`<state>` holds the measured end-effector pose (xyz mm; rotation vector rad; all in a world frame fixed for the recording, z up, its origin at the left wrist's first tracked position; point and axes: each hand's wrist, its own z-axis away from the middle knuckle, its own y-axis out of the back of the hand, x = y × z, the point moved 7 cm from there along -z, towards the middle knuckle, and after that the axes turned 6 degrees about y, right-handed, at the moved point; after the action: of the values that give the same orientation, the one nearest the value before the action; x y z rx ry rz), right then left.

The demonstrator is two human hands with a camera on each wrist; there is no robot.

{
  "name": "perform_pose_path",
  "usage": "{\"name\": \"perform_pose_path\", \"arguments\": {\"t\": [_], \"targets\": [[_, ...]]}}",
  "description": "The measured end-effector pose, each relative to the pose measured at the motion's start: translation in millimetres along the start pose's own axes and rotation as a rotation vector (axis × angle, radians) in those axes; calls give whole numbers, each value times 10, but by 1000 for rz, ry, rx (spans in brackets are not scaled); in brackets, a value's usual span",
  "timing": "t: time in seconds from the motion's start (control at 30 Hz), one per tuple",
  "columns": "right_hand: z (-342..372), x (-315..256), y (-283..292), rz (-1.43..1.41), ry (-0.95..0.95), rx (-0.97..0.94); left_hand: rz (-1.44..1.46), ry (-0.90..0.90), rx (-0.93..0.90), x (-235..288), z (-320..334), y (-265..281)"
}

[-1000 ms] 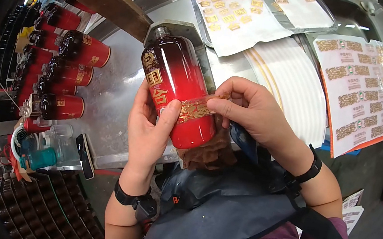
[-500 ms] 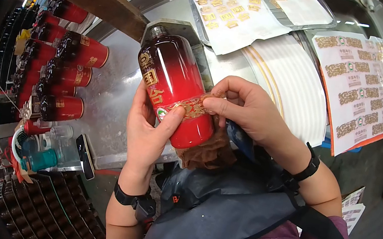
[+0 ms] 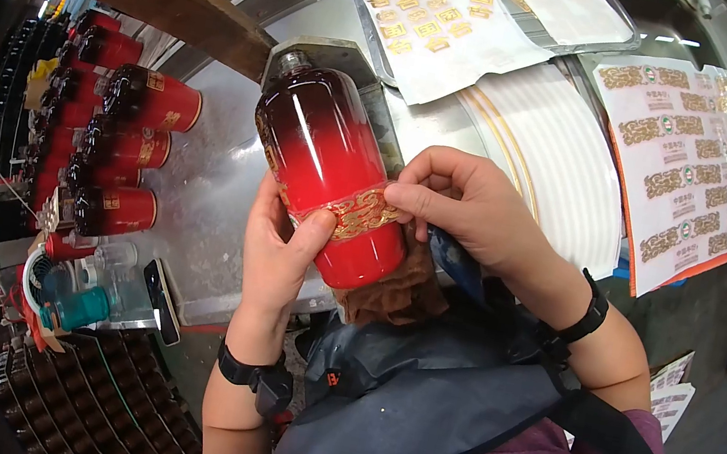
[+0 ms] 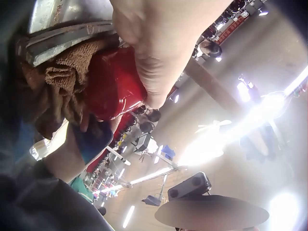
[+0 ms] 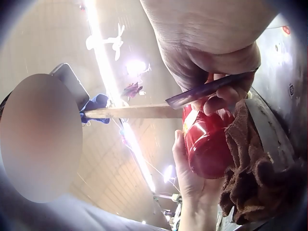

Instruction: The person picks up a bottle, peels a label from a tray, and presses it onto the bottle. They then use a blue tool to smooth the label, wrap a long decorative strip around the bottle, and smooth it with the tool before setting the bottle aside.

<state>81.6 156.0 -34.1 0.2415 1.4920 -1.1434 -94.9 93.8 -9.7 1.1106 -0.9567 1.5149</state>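
Curling round the red bottle [image 3: 324, 144], the left hand [image 3: 275, 251] sets its thumb on the gold band [image 3: 365, 216], while the right hand [image 3: 472, 209], fingers bent in, pinches the band's end. The bottle lies tilted, base just by the brown cloth [image 3: 400, 299], neck pointing away from that cloth. A label sheet [image 3: 653, 194] lies well right of the cloth, other bottles [image 3: 154, 101] well left of it.

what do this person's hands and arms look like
The left hand and right hand are ungloved. Each wrist wears a black strap, the left one with a dark boxy device attached. A purple sleeve stops near the right elbow.
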Motion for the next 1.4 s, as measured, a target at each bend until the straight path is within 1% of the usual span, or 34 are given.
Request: {"name": "perform_pose_path", "arguments": {"t": [0.53,0.83,0.93,1.0,1.23,1.4], "targets": [[-22,45,16,5,8,3,-12,-14,-22,6,-12,-10],[-5,18,10,-9,13,38,3,-10,-11,-14,-6,-14],[-13,-2,6,15,32,19,0,-12,-7,-19,-8,-7],[-19,22,7,-19,21,3,-5,-11,-10,-25,-12,1],[33,-51,-1,3,62,9,10,-18,-8,-12,-27,26],[87,-165,-35,43,90,-12,-33,20,24,93,3,-108]]}}
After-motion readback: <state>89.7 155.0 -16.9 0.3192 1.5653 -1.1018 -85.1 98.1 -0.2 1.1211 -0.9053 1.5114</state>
